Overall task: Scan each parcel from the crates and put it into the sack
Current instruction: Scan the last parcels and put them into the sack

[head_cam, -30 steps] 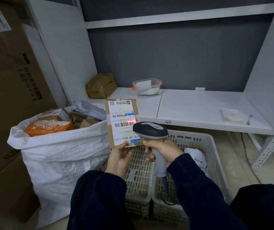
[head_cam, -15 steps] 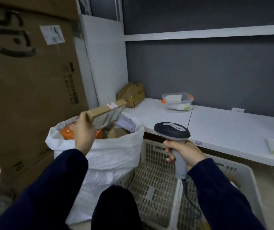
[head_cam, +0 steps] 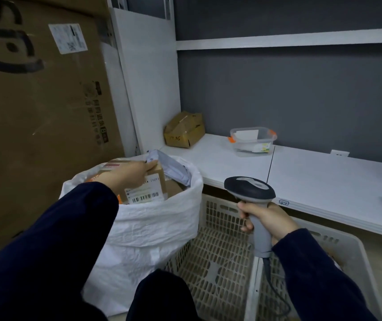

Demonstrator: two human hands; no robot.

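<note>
A brown parcel [head_cam: 148, 188] with a white barcode label facing up lies at the top of the white woven sack [head_cam: 143, 232]. My left hand [head_cam: 127, 172] reaches into the sack's mouth and holds this parcel by its far edge, fingers laid across its top. A grey poly mailer [head_cam: 173, 167] sits just behind it in the sack. My right hand [head_cam: 268, 218] grips the handle of the grey barcode scanner [head_cam: 250, 188], held upright above two white lattice crates [head_cam: 217, 258]. The left crate's visible floor is bare.
A white shelf [head_cam: 324, 177] runs behind the crates, carrying a dented cardboard box [head_cam: 184, 130] and a clear plastic container [head_cam: 252, 141]. A very large cardboard carton [head_cam: 35, 112] stands against the left side of the sack.
The parcel went from being scanned in front of me, swung left over the sack, and now lies label-up in its mouth with my left hand on it. The scanner hand stayed over the crates.
</note>
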